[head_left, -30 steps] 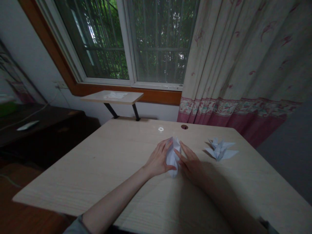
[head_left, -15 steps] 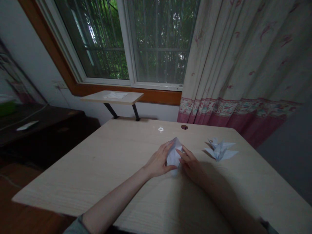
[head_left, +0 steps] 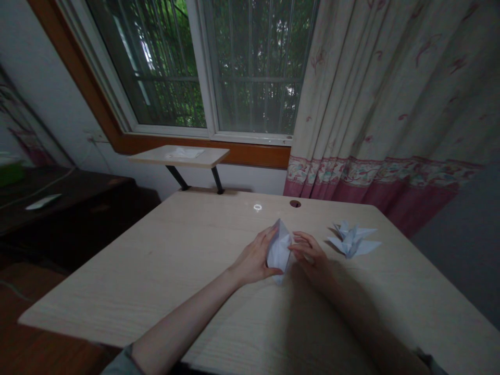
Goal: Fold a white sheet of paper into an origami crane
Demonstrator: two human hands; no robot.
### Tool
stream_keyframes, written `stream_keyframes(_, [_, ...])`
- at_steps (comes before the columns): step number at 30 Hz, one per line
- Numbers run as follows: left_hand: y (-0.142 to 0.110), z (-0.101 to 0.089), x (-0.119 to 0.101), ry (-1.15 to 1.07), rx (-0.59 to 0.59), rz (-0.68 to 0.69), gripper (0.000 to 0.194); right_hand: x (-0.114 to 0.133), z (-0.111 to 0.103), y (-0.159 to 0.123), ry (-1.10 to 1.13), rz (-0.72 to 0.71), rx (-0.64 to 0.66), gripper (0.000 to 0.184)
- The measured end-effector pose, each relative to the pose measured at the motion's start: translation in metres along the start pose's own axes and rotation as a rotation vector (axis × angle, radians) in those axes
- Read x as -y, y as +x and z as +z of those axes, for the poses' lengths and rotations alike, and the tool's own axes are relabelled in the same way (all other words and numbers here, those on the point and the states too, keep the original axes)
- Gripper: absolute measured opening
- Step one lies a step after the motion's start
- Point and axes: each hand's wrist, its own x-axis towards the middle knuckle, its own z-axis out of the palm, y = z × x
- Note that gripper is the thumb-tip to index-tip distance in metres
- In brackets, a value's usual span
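Note:
A white sheet of folded paper (head_left: 278, 251), diamond-like with a pointed top, lies near the middle of the table. My left hand (head_left: 253, 259) grips it from the left, fingers along its upper left edge and thumb across its lower part. At the paper's right edge is my right hand (head_left: 311, 257); its fingers are bent and apart, one fingertip touching or nearly touching the paper. To the right of that hand, folded paper cranes (head_left: 351, 240) rest close together on the tabletop.
The pale wooden table (head_left: 175, 271) has a round cable hole (head_left: 295, 204) near its back edge. A small raised shelf (head_left: 156, 155) at the back left bears white paper (head_left: 185, 152). Behind are a window and a curtain (head_left: 351, 130). A dark desk (head_left: 78, 192) stands left.
My right hand has drawn back a little to the right, off the paper's face to its edge. My left hand has kept its hold, and the paper has turned slightly.

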Motion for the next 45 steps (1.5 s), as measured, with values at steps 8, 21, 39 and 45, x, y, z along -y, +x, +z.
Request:
stream_keyframes(8, [0.000,0.001,0.000,0.018,-0.003,-0.014,0.113,-0.013,0.003,0.000,0.039,0.082,0.006,0.029])
stream_keyframes(21, [-0.002,0.003,0.004,0.038,-0.103,0.046,0.090,-0.016,0.007,-0.003,0.033,0.107,0.077,0.026])
stream_keyframes(39, [0.001,0.002,0.010,-0.456,-0.388,-0.270,0.035,-0.005,0.004,0.000,0.056,0.144,0.004,0.026])
stream_keyframes(45, [0.001,-0.002,0.009,-0.377,-0.170,-0.302,0.036,-0.001,0.002,0.001,0.077,0.177,-0.021,0.024])
